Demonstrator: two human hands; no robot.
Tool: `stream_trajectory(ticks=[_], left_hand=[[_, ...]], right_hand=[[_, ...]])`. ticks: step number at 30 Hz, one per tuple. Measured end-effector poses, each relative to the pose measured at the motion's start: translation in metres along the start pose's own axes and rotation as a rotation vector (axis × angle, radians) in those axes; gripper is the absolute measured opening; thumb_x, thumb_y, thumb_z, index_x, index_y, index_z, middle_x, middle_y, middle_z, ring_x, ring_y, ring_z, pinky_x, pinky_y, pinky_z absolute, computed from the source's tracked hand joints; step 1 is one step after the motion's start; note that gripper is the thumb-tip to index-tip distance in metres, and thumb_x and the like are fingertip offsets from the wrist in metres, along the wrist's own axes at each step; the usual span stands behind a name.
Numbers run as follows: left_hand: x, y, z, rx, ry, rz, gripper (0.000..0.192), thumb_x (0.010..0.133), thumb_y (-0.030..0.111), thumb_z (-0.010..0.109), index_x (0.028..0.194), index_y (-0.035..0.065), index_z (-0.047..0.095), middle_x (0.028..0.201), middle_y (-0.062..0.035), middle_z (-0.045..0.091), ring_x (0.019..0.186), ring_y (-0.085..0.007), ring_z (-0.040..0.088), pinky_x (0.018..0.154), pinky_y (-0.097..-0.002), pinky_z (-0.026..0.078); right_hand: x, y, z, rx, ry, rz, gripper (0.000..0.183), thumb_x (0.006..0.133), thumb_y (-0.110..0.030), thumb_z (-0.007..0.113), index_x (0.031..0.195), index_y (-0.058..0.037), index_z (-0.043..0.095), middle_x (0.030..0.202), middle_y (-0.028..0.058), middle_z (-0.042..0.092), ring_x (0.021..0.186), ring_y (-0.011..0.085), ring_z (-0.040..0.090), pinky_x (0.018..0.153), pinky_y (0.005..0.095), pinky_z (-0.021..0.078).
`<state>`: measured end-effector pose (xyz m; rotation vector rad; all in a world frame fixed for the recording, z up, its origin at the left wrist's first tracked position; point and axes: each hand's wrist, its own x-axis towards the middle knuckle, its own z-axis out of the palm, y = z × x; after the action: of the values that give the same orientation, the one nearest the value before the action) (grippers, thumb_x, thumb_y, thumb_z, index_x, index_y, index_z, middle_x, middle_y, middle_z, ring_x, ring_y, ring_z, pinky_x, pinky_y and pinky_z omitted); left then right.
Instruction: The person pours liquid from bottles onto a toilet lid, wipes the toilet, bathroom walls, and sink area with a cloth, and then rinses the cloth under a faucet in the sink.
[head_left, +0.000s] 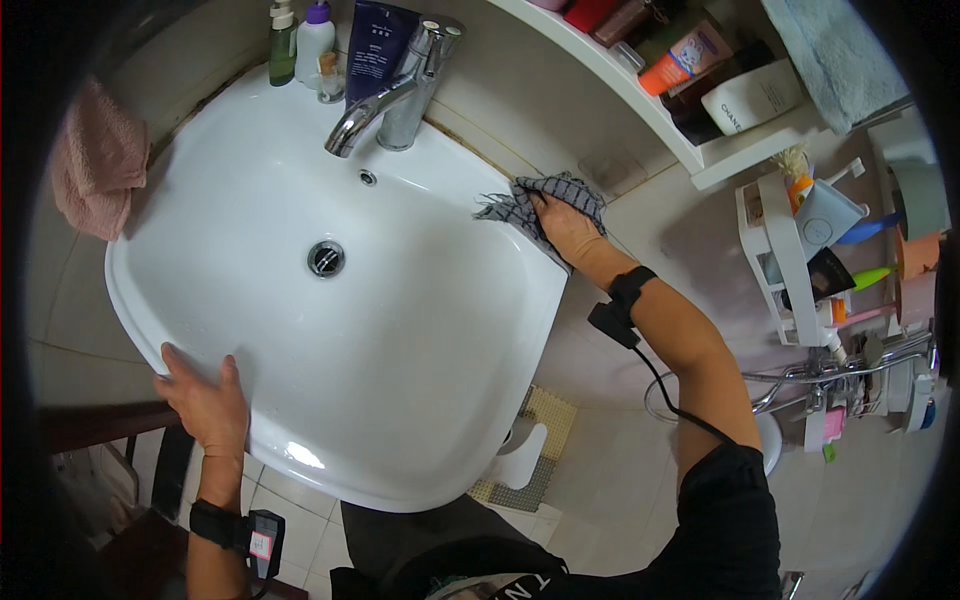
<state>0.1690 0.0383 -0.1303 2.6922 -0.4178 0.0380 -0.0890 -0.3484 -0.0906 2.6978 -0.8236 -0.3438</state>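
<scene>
A white ceramic washbasin (420, 322) lies before me, with a metal drain (326, 259) and a small overflow hole (367, 178). My right hand (566, 225) presses a grey checked cloth (562, 187) with frayed edges onto the basin's back right corner, by the tiled wall. Part of the cloth is hidden under the fingers. My left hand (206, 397) rests on the front left rim, fingers spread, holding nothing. At the back of the basin stands a chrome faucet (405, 97), its spout over the bowl.
Behind the faucet's left stand a dark blue tube (375, 49), a corked glass jar (330, 79) and pump bottles (315, 41). A pink towel (101, 161) hangs at left. A white shelf (630, 71) with toiletries overhangs the right; a wall rack (780, 262) sits beyond.
</scene>
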Motion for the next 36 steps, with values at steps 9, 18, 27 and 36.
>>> stream_trajectory(ticks=[9,18,27,36], left_hand=[[0.001,-0.006,0.005,0.005,0.033,0.065,0.079,0.071,0.024,0.062,0.131,0.0031,0.015,0.117,-0.0343,0.024,0.103,-0.0474,0.038,0.088,-0.0441,0.035],[0.001,-0.008,0.007,0.012,0.056,0.052,0.077,0.072,0.025,0.061,0.130,0.0036,0.015,0.118,-0.0349,0.023,0.105,-0.0482,0.036,0.088,-0.0442,0.034],[0.001,-0.006,0.006,-0.008,0.056,0.043,0.076,0.071,0.023,0.062,0.130,0.0027,0.017,0.117,-0.0325,0.024,0.103,-0.0456,0.038,0.088,-0.0433,0.036],[-0.003,0.009,-0.008,-0.004,0.001,-0.003,0.075,0.070,0.020,0.064,0.127,-0.0015,0.021,0.113,-0.0296,0.030,0.102,-0.0437,0.040,0.088,-0.0425,0.035]], right_hand=[[0.032,-0.022,-0.009,0.115,0.201,-0.030,0.034,0.080,-0.005,0.039,0.113,0.0000,0.044,0.109,0.0169,0.047,0.099,0.0281,0.049,0.084,0.0322,0.0409],[0.041,-0.031,-0.009,0.073,0.272,-0.068,0.035,0.079,-0.003,0.039,0.114,0.0006,0.044,0.115,0.0169,0.046,0.101,0.0282,0.049,0.086,0.0316,0.0404],[0.054,-0.035,-0.022,0.054,0.315,-0.098,0.032,0.076,-0.002,0.042,0.107,0.0033,0.047,0.105,0.0188,0.049,0.093,0.0310,0.052,0.082,0.0333,0.0419],[0.017,-0.006,-0.003,0.130,0.282,-0.113,0.023,0.076,-0.004,0.041,0.097,0.0031,0.049,0.093,0.0187,0.051,0.087,0.0307,0.053,0.077,0.0346,0.0428]])
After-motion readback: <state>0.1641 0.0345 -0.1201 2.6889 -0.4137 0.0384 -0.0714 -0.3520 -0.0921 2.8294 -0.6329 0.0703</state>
